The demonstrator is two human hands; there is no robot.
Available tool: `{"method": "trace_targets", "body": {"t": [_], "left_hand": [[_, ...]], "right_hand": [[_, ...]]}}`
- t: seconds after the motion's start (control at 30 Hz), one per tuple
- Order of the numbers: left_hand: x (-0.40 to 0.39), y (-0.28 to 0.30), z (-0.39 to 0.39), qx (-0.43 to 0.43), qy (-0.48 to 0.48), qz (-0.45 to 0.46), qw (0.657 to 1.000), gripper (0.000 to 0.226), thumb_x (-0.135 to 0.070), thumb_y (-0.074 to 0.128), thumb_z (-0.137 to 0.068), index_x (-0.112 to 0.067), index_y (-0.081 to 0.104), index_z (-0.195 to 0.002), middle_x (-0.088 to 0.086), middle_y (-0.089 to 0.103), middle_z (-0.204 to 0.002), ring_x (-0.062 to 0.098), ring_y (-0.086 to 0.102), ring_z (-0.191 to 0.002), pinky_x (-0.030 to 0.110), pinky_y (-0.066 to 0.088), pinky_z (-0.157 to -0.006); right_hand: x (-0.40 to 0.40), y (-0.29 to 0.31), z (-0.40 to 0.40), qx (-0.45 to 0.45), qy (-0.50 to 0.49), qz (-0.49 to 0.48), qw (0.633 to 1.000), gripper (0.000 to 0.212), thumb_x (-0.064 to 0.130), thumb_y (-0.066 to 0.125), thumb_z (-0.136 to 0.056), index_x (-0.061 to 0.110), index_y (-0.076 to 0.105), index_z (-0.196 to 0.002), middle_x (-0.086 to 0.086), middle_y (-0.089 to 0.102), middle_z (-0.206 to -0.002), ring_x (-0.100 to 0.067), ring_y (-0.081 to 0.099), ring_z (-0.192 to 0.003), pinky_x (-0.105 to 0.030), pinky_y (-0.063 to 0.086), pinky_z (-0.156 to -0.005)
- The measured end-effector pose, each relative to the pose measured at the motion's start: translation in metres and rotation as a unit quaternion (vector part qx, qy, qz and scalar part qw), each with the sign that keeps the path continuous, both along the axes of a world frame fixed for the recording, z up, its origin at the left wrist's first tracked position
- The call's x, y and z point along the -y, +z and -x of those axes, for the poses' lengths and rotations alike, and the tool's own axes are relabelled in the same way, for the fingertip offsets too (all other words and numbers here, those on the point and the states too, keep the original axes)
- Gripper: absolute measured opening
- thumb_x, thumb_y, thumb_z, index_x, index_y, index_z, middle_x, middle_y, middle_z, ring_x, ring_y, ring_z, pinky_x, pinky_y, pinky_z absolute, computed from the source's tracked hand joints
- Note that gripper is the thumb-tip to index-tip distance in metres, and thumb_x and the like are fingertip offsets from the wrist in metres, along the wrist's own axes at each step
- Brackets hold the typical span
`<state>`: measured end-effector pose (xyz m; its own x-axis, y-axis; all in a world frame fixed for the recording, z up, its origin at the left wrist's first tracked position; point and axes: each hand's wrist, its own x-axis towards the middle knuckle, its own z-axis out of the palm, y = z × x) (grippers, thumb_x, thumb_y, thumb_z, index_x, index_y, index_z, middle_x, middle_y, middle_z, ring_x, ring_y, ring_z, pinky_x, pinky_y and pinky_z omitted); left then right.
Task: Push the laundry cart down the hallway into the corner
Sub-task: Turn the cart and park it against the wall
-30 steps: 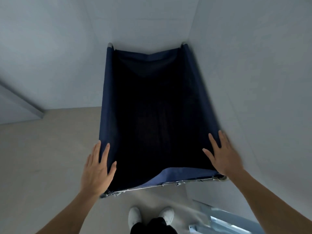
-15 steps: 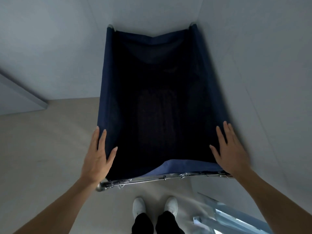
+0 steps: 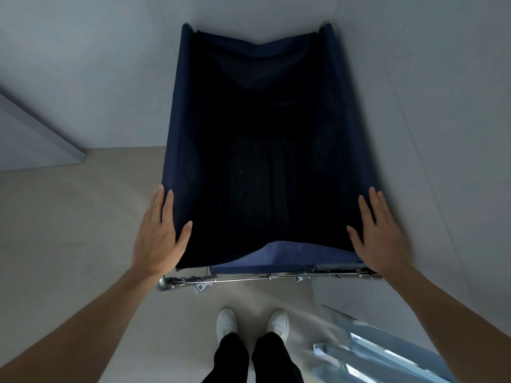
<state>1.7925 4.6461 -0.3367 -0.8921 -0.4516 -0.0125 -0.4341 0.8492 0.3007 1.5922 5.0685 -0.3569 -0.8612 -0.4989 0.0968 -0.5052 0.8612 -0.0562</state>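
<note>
The laundry cart (image 3: 177,139) is a deep navy fabric bin on a chrome frame (image 3: 265,278), seen from above. Its inside is dark and looks empty. The far end sits by the back wall and the right side runs along the right wall. My left hand (image 3: 159,236) lies over the near left rim, thumb inside the fabric and fingers along the outside. At the near right rim my right hand (image 3: 377,236) holds the same way.
Pale walls meet in a corner (image 3: 336,12) just behind the cart. A beige floor (image 3: 69,230) opens to the left, with a grey door edge (image 3: 41,139) at far left. A glass and metal frame (image 3: 373,352) lies low right by my white shoes (image 3: 251,323).
The cart has rolled further toward the back wall and right wall, and I have stepped in behind it. Both hands stay on the near rim corners.
</note>
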Motion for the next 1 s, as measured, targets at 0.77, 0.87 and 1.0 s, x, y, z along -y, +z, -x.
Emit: {"method": "trace_targets", "body": {"t": [0.77,0.87,1.0], "left_hand": [[-0.007,-0.014,-0.021,0.0,-0.046,0.085,0.995,0.077,-0.057,0.032,-0.096,-0.009,0.034,-0.157,0.025,0.02,-0.167,0.042,0.027,-0.153,0.054,0.036,-0.119],[-0.007,-0.012,-0.02,0.0,-0.053,0.091,0.994,0.076,-0.056,0.033,-0.096,-0.01,0.037,-0.156,0.027,0.02,-0.167,0.043,0.027,-0.153,0.054,0.037,-0.119],[-0.008,-0.011,-0.02,0.008,-0.054,0.088,0.995,0.076,-0.057,0.032,-0.096,-0.011,0.039,-0.155,0.027,0.019,-0.167,0.043,0.026,-0.153,0.054,0.037,-0.118]], "right_hand": [[-0.001,-0.006,-0.005,-0.056,0.012,-0.006,0.998,0.071,0.046,0.035,-0.102,-0.001,0.046,-0.154,-0.026,0.03,-0.168,-0.042,0.037,-0.154,-0.052,0.041,-0.12],[-0.002,-0.008,-0.005,-0.063,0.012,-0.007,0.998,0.069,0.046,0.036,-0.102,0.001,0.047,-0.154,-0.025,0.031,-0.169,-0.041,0.037,-0.154,-0.051,0.041,-0.119],[-0.003,-0.01,-0.004,-0.069,0.014,-0.006,0.998,0.069,0.047,0.038,-0.101,0.002,0.048,-0.154,-0.024,0.031,-0.169,-0.041,0.038,-0.154,-0.05,0.04,-0.119]]}}
